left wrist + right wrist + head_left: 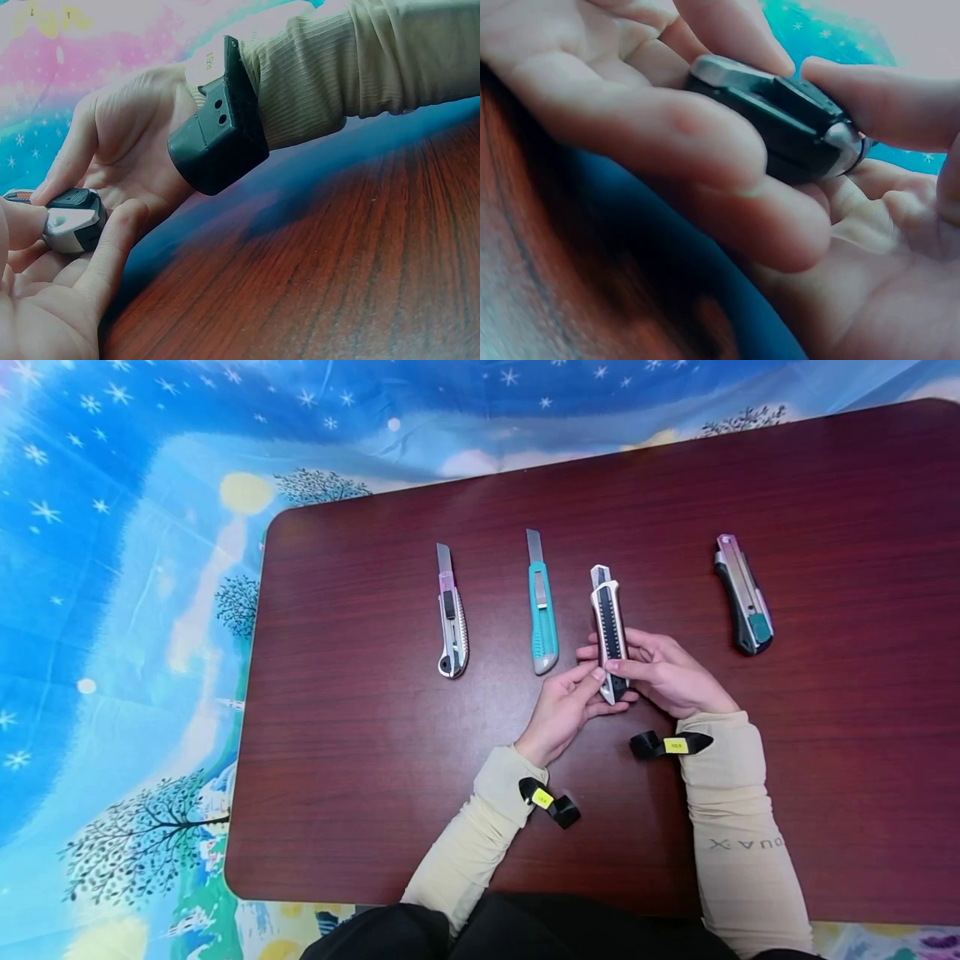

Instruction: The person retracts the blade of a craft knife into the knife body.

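Observation:
Both hands hold one silver-and-black utility knife over the table, its metal tip pointing away from the body. My left hand grips its lower end from the left, thumb against the side and fingers beneath. From the right, my right hand holds the same handle, thumb on top and fingers behind. The left wrist view has the handle's butt end between the hands. In the right wrist view the dark handle lies among the fingers; its front end is hidden there.
Left of the hands lie a teal utility knife and a silver one with a pink collar, blades extended. A black-and-silver knife with a green end lies at right. All rest on the dark red table. Printed cloth hangs behind.

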A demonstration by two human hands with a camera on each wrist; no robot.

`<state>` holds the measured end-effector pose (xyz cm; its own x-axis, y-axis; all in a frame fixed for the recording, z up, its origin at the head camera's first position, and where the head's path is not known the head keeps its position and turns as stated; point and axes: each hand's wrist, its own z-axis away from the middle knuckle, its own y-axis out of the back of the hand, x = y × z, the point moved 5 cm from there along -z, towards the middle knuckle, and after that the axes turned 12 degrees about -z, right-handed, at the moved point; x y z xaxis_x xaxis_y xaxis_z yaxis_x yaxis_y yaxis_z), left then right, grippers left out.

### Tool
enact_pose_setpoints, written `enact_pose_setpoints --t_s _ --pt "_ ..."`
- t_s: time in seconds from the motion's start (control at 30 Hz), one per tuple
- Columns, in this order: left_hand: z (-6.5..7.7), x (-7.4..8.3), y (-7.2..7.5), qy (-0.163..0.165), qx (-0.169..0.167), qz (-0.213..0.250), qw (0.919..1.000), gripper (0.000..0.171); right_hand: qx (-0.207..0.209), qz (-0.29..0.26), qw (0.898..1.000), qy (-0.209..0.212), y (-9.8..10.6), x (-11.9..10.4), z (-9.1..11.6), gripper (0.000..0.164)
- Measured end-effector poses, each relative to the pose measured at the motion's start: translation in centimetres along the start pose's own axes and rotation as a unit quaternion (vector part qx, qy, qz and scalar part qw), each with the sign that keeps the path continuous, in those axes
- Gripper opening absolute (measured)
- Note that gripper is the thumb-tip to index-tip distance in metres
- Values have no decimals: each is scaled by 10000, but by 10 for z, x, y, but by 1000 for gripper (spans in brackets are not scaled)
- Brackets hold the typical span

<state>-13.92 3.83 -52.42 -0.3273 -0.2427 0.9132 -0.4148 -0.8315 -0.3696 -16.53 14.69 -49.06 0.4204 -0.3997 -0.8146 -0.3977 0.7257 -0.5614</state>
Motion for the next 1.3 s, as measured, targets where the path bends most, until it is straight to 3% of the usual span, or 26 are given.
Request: enact_pose_setpoints --t_s 0.7,0.97,1.2,1.3 --pt "0 0 -1 -138 -51 45 9999 37 15 75 10000 53 1 0 0 49" --pt "1 2 -1 -134 -79 106 9998 37 733 842 9936 186 6 -2 0 52" --pt "3 5 -3 -271 -287 -151 9991 41 1032 1070 9885 269 10 -5 4 54" --pt "3 6 -4 -276 -272 -186 9991 41 1384 1415 9800 208 12 -7 6 53"
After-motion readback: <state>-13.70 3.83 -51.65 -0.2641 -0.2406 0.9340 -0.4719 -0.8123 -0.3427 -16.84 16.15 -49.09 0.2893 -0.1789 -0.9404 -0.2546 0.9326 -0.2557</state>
